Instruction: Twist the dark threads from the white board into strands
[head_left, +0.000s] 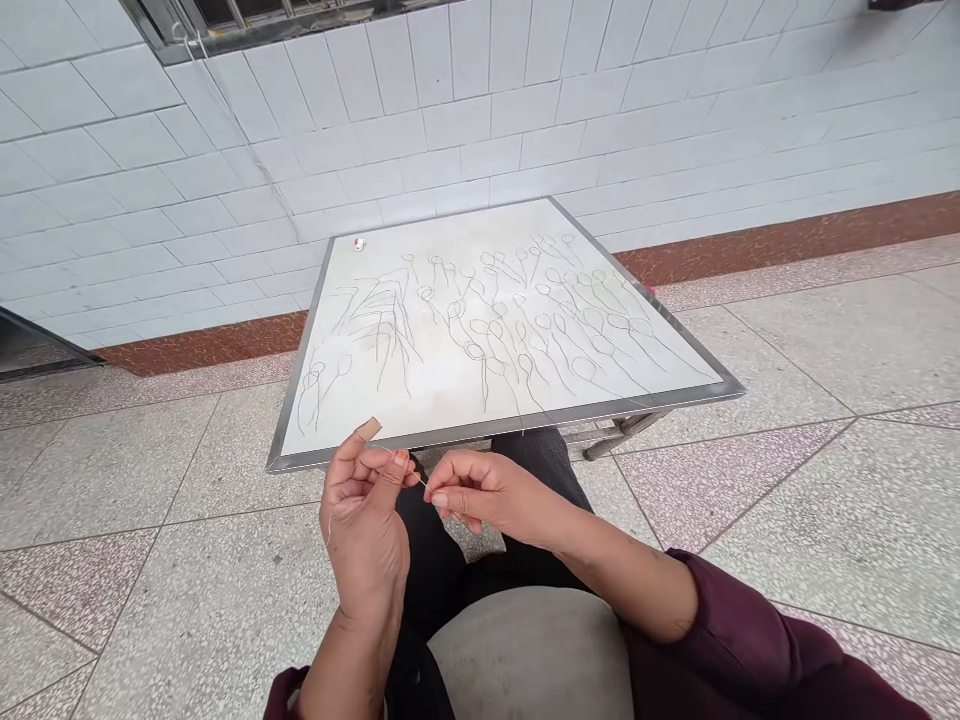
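In front of the table's near edge, my left hand [367, 520] pinches a thin pale strand [424, 484] between thumb and fingers; a tan wrap covers one raised fingertip. Close to its right, my right hand [487, 490] is closed on the same strand with thumb and forefinger. A loose end of strand hangs over my left palm. On the white table [442, 395] lie many thin dark wire pieces [525, 370], several bent into a loop at one end. Straighter pieces [386, 310] lie in a bunch on the left side.
A small white and red item [359, 244] sits at the table's far left corner. The table has a grey metal rim [660, 402] and stands against a white tiled wall [450, 130]. My knees are under its near edge, above a speckled floor [225, 590].
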